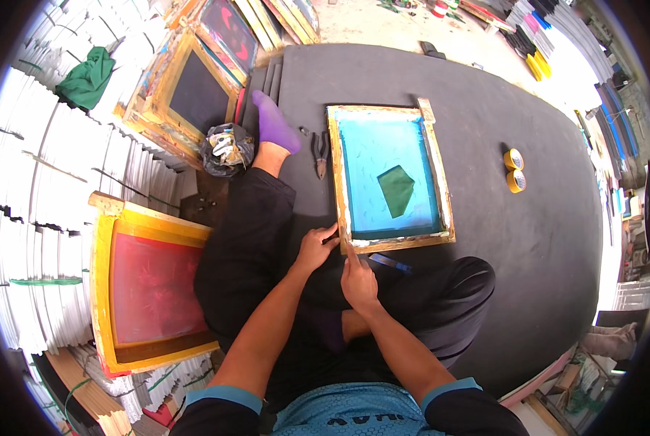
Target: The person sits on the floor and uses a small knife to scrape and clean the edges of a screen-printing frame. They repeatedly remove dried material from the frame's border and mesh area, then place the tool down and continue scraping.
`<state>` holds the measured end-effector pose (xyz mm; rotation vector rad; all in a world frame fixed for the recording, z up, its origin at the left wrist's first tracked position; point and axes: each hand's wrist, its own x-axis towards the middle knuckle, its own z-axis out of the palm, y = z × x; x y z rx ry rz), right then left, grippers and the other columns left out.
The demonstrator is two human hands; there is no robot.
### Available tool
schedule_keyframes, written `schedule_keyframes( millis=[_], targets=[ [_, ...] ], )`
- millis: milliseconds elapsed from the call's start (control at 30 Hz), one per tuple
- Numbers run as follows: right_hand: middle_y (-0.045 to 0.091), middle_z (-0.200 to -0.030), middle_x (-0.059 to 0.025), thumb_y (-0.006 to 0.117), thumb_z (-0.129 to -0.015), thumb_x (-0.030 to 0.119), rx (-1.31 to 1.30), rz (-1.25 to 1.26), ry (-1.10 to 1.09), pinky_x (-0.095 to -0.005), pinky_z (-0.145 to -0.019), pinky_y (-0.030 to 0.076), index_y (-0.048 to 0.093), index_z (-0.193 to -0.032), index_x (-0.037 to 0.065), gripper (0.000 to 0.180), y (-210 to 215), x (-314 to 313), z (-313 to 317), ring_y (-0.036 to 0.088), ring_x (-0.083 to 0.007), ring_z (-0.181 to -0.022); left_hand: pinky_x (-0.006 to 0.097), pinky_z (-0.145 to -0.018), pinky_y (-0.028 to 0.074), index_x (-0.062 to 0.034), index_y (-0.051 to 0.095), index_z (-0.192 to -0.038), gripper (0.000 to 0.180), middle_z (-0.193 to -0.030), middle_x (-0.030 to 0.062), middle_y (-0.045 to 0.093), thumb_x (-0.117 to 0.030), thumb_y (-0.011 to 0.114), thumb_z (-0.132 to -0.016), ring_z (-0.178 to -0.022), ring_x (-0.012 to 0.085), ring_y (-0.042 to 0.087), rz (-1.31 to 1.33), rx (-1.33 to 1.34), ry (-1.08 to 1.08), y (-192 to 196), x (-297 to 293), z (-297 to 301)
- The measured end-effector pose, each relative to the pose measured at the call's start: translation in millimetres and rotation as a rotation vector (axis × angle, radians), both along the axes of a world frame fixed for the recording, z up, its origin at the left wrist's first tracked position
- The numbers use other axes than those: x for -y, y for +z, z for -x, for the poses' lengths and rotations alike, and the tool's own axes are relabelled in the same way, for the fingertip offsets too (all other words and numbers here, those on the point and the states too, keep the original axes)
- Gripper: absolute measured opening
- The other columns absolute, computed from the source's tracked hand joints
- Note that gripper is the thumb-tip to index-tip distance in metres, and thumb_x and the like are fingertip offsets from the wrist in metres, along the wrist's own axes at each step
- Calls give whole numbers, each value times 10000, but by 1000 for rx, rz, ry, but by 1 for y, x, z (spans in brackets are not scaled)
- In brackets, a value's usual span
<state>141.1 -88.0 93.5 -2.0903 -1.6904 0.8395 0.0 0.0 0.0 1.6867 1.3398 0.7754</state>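
Pliers [320, 153] beside screen frame [391, 177]

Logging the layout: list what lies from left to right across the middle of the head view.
Red-mesh screen in yellow frame → black bag of scraps → pliers → blue-mesh screen in wooden frame → two yellow tape rolls.

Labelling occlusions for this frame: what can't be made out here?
Head view:
- Near corner of the wooden screen frame with blue mesh: covered by the left hand and right hand.
- What the fingers pinch there: too small to tell.
- Contents of the black bag: crumpled, unclear.
- Shelves at the rim: bent, overexposed.
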Motion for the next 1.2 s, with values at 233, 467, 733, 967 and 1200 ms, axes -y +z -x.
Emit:
schedule_keyframes(
  millis=[233,467,733,967,1200],
  targets=[
    [683,-942,-303,537,-1019,135,22,1,-25,-577,-780,556,508,-1478,76,464,7,1,-1,684,-497,-876,394,-876,516,-156,700,-1349,486,-1016,140,740,-173,800,-874,-913,313,636,-48,-14,-9,-7,1,-6],
    [686,-986,-309,538,-1016,127,-26,-13,-64,-594,-807,544,498,-1484,82,471,5,-13,3,679,-501,-903,389,-887,513,-125,697,-1347,481,-1018,144,739,-193,791,-881,-912,308,635,45,-48,-19,9,1,-5],
    [678,-1053,-336,529,-1013,111,-65,-10,-76,-588,-830,541,487,-1501,107,490,-3,-23,7,674,-507,-948,403,-893,508,-115,694,-1350,472,-1017,145,738,-209,776,-895,-906,313,629,-19,-58,-34,2,0,-1],
    [684,-1124,-328,531,-1007,88,-105,18,-62,-558,-891,542,502,-1470,40,466,6,-22,4,669,-500,-1034,405,-899,505,-125,696,-1348,460,-1029,149,739,-222,765,-904,-936,313,632,-5,-48,-23,-4,-1,2],
    [710,-1110,-282,577,-1013,121,-288,-281,-119,-525,-894,544,534,-1413,27,413,-9,1,-5,680,-479,-1048,388,-799,542,-66,720,-1271,392,-985,126,730,-207,766,-908,-832,292,669,-76,81,122,5,-3,-1]
  ],
)
